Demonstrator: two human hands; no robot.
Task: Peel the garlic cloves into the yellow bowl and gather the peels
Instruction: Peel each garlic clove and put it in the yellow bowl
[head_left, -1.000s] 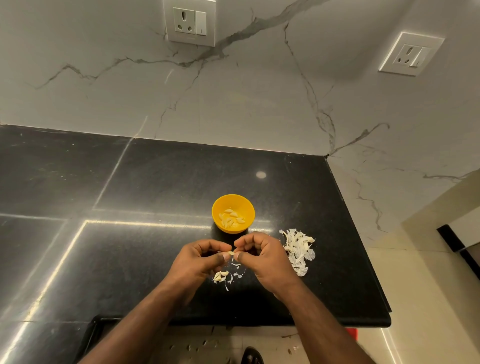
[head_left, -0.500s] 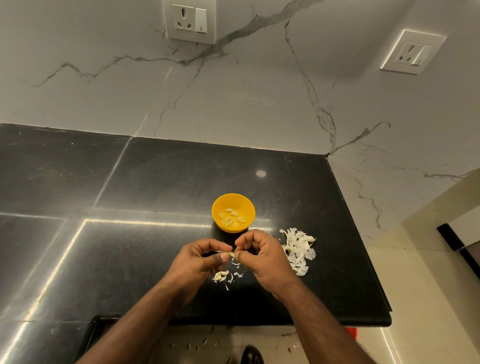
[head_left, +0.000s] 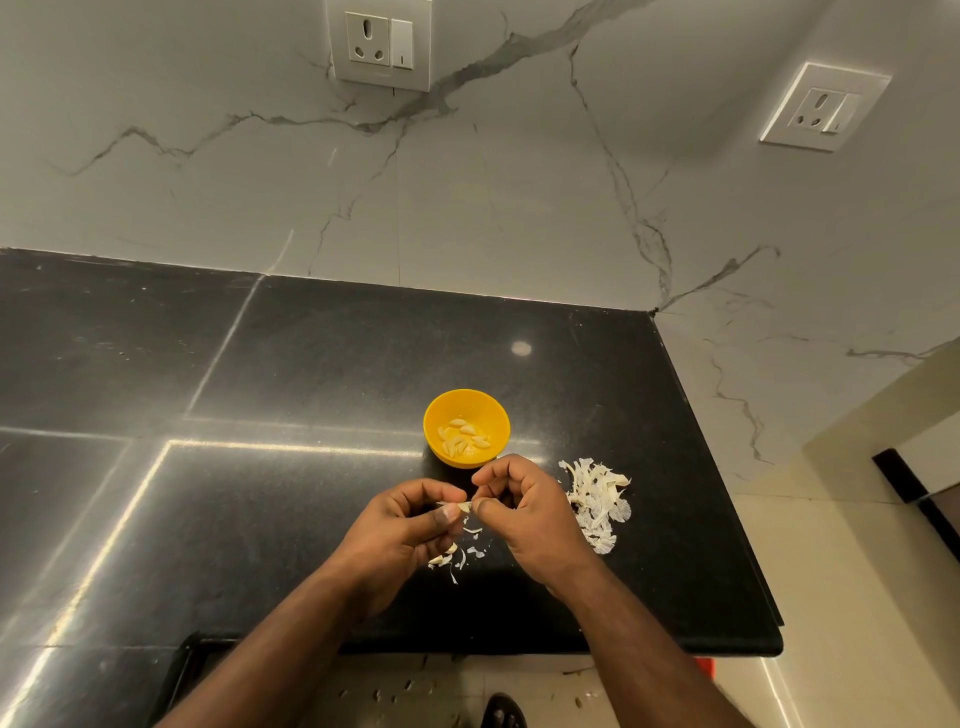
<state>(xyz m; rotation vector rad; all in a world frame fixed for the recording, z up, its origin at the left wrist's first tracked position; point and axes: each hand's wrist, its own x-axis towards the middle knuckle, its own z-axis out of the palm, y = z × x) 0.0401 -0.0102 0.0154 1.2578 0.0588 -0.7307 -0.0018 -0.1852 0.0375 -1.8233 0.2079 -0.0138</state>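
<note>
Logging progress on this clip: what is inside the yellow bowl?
The yellow bowl holds a small heap of peeled garlic cloves. Its near inner wall is hidden by the rim, and anything beneath the cloves is covered.

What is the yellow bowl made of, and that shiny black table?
The yellow bowl looks like plastic: one even bright colour, smooth, thin rim. The black countertop looks like polished stone, maybe granite: it is speckled and mirrors the lights in bright streaks.

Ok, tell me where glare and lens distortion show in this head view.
Head view: bright streaks of reflected light run across the black countertop left of the yellow bowl, plus a round glare spot behind it; wide-angle bending tilts the right wall socket; the hands' shadow darkens the counter beneath them; the garlic clove stays small but sharp.
</note>
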